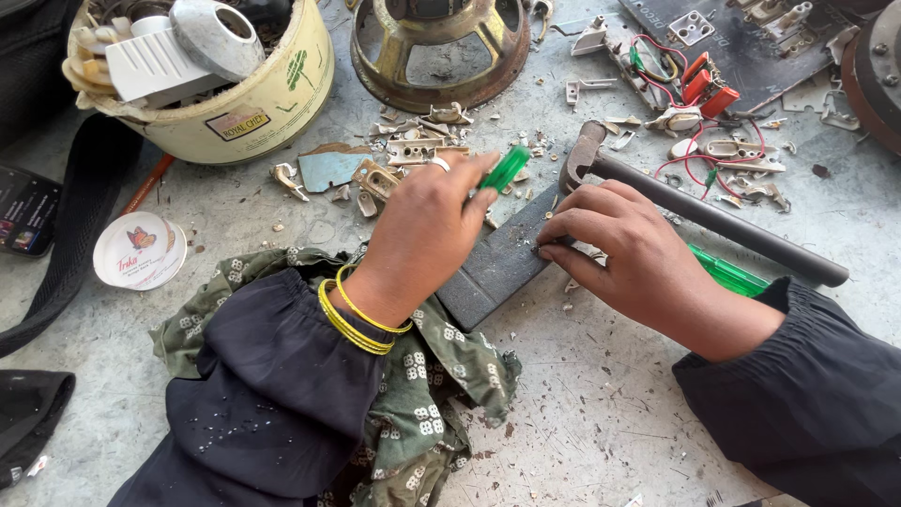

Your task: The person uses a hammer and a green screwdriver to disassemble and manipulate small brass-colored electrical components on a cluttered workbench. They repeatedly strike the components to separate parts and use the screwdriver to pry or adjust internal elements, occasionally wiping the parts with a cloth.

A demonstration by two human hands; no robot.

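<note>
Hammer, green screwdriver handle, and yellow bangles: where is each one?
Hammer (713, 223): head view, middle of its dark handle.
Green screwdriver handle (507, 169): head view, tip above the left hand.
Yellow bangles (352, 317): head view, on the left wrist.

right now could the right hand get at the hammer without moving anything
Probably yes. The right hand lies right beside the hammer, whose handle runs bare just behind the knuckles; only small scraps and red wires lie near its head.

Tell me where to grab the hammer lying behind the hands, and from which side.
Grip the hammer on its long dark handle, probably toward the free end at the right. That stretch lies flat and bare, while the right hand crowds the head end. Come from above, fingers across the shaft.
</note>
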